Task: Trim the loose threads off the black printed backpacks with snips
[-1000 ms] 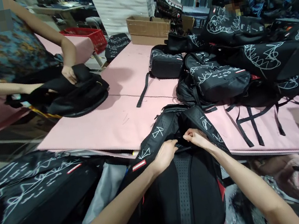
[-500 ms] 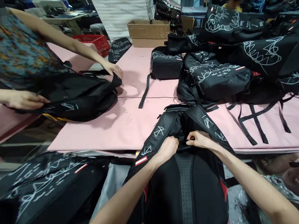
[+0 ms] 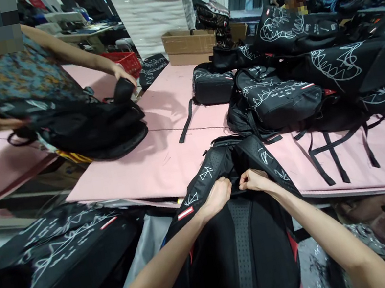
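Note:
A black backpack (image 3: 244, 249) lies back side up in front of me, half over the edge of the pink table (image 3: 144, 167). Its two shoulder straps with white scribbles spread out towards the table. My left hand (image 3: 219, 195) and my right hand (image 3: 253, 180) are both closed, pinching something small between the straps at the top of the back panel. What they grip is hidden by the fingers.
A pile of black backpacks (image 3: 280, 93) with white drawings fills the table's right and far side, loose straps trailing. More bags (image 3: 66, 255) lie low at my left. A co-worker at the left lifts a black backpack (image 3: 92, 127). Cardboard box (image 3: 189, 45) and red basket (image 3: 127, 61) stand behind.
My hands stay pinched at the same spot on the backpack, drawn slightly closer together. The co-worker has lifted and turned their backpack, with one hand now on its top.

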`<state>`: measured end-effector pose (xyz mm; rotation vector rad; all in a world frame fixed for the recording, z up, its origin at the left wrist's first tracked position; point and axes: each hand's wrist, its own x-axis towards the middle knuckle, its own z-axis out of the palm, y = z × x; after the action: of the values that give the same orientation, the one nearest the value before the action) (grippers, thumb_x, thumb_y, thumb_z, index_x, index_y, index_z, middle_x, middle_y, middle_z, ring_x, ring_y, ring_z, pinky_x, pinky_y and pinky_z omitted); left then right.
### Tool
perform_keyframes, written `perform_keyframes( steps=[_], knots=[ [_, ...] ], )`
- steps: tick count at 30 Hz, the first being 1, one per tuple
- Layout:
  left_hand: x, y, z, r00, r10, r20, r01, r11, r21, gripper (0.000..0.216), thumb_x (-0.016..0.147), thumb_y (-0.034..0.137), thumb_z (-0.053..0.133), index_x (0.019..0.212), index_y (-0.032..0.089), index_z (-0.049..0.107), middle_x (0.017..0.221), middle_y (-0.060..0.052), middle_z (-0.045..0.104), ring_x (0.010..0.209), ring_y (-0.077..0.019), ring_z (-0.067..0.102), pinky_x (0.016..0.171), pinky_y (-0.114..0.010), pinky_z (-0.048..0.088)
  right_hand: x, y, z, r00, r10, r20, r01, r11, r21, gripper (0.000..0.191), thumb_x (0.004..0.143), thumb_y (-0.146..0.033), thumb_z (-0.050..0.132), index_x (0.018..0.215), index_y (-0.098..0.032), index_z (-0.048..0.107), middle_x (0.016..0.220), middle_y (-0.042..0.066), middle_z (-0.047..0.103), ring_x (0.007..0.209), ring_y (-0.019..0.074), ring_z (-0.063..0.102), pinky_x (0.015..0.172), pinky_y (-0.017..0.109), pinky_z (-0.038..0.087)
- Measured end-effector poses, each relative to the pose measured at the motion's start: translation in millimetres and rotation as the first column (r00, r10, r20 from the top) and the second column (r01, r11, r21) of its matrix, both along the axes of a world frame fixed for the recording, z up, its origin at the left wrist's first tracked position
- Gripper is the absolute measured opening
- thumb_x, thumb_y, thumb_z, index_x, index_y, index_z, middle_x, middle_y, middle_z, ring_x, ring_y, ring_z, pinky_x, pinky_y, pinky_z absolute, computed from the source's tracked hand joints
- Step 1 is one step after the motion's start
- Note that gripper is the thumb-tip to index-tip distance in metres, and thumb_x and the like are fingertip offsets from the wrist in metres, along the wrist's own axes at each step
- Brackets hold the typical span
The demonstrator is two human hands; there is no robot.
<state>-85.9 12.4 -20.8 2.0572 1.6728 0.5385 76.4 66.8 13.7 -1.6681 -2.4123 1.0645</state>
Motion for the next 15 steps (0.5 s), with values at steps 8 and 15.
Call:
perform_keyframes(
  steps=[8, 15],
  knots=[
    [-12.8, -6.3, 21.3, 0.976, 0.038, 0.215, -0.04, 0.999, 0.005, 0.036, 0.09, 0.02, 0.03, 0.067, 0.015, 0.057, 0.074, -0.002, 0.06, 0.07, -0.0119, 0.057, 0.068, -0.024, 0.046, 5.9, 4.2, 2.0, 0.984, -0.102, -0.144, 0.109, 0.993, 0.042, 0.013, 0.071, -0.028, 0.061, 0.075, -0.017, 0.067, 0.065, -0.001, 0.064, 0.06, 0.0121, 0.056, 0.055, 0.021, 0.037],
    [-20.3, -5.5, 35.2, 0.929, 0.043, 0.367, -0.004, 0.994, -0.108, 0.045, 0.091, 0.029, 0.03, 0.055, 0.016, 0.053, 0.073, -0.004, 0.066, 0.076, -0.0142, 0.06, 0.076, -0.026, 0.046, 3.5, 13.7, -5.2, 0.939, -0.184, -0.29, 0.216, 0.973, 0.08, 0.014, 0.074, -0.025, 0.056, 0.08, -0.015, 0.064, 0.074, 0.003, 0.065, 0.068, 0.0157, 0.06, 0.064, 0.025, 0.044]
  ],
)
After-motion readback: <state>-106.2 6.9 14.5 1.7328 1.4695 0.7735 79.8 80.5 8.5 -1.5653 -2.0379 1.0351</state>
